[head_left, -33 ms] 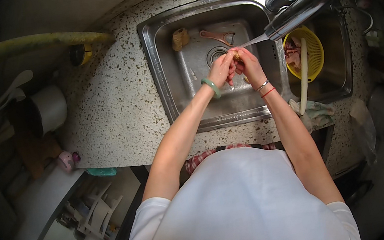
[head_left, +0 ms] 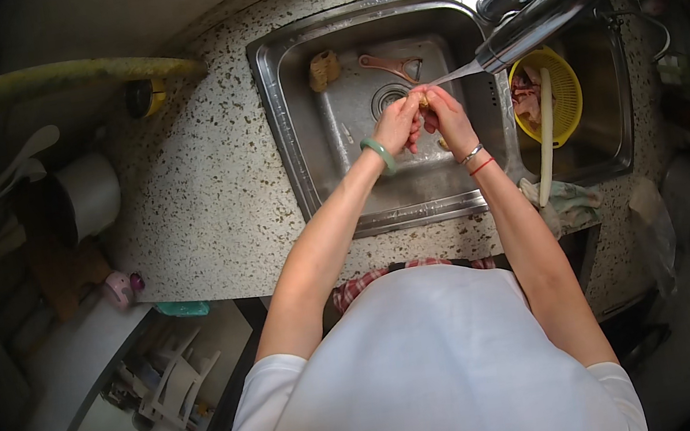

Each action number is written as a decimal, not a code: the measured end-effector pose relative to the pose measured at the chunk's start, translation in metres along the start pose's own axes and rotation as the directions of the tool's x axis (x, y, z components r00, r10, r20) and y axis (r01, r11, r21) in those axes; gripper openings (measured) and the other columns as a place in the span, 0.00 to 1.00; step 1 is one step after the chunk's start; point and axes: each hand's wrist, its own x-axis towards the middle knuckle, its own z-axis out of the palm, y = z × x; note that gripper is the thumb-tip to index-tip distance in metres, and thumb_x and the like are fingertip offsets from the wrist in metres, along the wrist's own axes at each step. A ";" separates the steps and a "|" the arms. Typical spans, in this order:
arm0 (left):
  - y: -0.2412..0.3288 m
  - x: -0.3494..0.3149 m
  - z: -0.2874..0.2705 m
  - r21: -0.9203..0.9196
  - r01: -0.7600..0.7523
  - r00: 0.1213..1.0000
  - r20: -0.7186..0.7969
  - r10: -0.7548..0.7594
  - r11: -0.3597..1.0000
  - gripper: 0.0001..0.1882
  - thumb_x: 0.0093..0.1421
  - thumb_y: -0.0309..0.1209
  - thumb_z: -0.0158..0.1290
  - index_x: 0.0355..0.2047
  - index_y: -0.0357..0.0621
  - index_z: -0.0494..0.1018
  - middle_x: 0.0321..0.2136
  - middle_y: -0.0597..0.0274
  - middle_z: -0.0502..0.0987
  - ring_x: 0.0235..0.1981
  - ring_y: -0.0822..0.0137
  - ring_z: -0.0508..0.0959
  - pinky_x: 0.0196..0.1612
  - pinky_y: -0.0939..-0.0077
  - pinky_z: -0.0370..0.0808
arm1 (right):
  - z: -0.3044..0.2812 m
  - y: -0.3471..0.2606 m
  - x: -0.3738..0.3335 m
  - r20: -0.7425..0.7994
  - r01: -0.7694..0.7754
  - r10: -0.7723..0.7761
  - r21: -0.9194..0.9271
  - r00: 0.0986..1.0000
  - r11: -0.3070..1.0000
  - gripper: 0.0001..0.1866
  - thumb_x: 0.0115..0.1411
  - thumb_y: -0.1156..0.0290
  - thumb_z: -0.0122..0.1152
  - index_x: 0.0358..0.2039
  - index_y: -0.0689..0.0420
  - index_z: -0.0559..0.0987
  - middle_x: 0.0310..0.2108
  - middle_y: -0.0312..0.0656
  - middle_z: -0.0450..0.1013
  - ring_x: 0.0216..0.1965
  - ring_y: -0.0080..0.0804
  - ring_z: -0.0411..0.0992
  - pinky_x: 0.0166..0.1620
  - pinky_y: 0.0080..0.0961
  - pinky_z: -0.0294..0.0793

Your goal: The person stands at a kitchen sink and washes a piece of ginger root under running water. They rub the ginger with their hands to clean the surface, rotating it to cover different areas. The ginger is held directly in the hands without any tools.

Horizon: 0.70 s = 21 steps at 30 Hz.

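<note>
Over the left sink basin (head_left: 379,201), my left hand (head_left: 397,126) and my right hand (head_left: 448,118) meet, both with fingers closed. Pinched between their fingertips is a small yellowish-brown piece (head_left: 424,102), mostly covered by the fingers; its kind cannot be made out. A stream of water from the chrome faucet (head_left: 545,3) reaches my fingertips. Beyond my hands, a peeler (head_left: 387,65) with a pinkish-orange handle lies on the basin floor near the drain (head_left: 387,97). A knobbly tan lump (head_left: 323,70) sits in the basin's far left corner.
In the right basin, a yellow colander (head_left: 570,106) holds raw meat pieces (head_left: 526,95). A long pale peeled stalk (head_left: 545,141) leans across it over the front edge, near a crumpled cloth (head_left: 573,204). A metal pot (head_left: 88,196) stands far left, past the speckled counter (head_left: 188,176).
</note>
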 end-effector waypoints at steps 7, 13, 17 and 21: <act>-0.017 0.004 -0.004 0.091 -0.190 0.982 0.004 0.190 0.978 0.18 0.66 0.43 0.36 0.28 0.41 0.62 0.17 0.70 0.61 0.15 0.79 0.63 0.14 0.83 0.65 | 0.009 -0.002 -0.004 -0.030 -0.125 0.135 0.227 0.990 0.966 0.16 0.65 0.60 0.40 0.41 0.57 0.73 0.20 0.29 0.61 0.19 0.15 0.58 0.21 0.13 0.56; -0.002 -0.010 0.011 0.335 -0.120 0.979 -0.118 0.168 0.934 0.16 0.65 0.40 0.38 0.26 0.41 0.63 0.16 0.68 0.64 0.14 0.78 0.63 0.14 0.82 0.65 | 0.002 0.007 -0.003 -0.070 0.016 -0.022 -0.092 0.997 0.996 0.18 0.66 0.60 0.38 0.40 0.58 0.73 0.22 0.31 0.65 0.20 0.15 0.61 0.22 0.13 0.60; -0.006 -0.006 0.010 0.398 -0.143 0.971 -0.121 0.207 0.906 0.15 0.65 0.38 0.37 0.26 0.40 0.63 0.16 0.67 0.64 0.13 0.76 0.64 0.13 0.80 0.65 | 0.009 0.015 0.002 -0.099 0.219 -0.277 -0.389 0.956 0.895 0.19 0.66 0.56 0.38 0.40 0.56 0.74 0.18 0.27 0.62 0.17 0.12 0.56 0.19 0.11 0.55; -0.005 -0.005 0.011 0.363 -0.176 0.966 -0.112 0.231 0.915 0.14 0.64 0.36 0.37 0.26 0.41 0.62 0.16 0.68 0.63 0.13 0.76 0.63 0.13 0.80 0.65 | 0.006 0.015 0.002 -0.122 0.136 -0.167 -0.229 0.978 0.964 0.18 0.67 0.59 0.38 0.41 0.58 0.73 0.19 0.28 0.62 0.18 0.14 0.59 0.20 0.13 0.60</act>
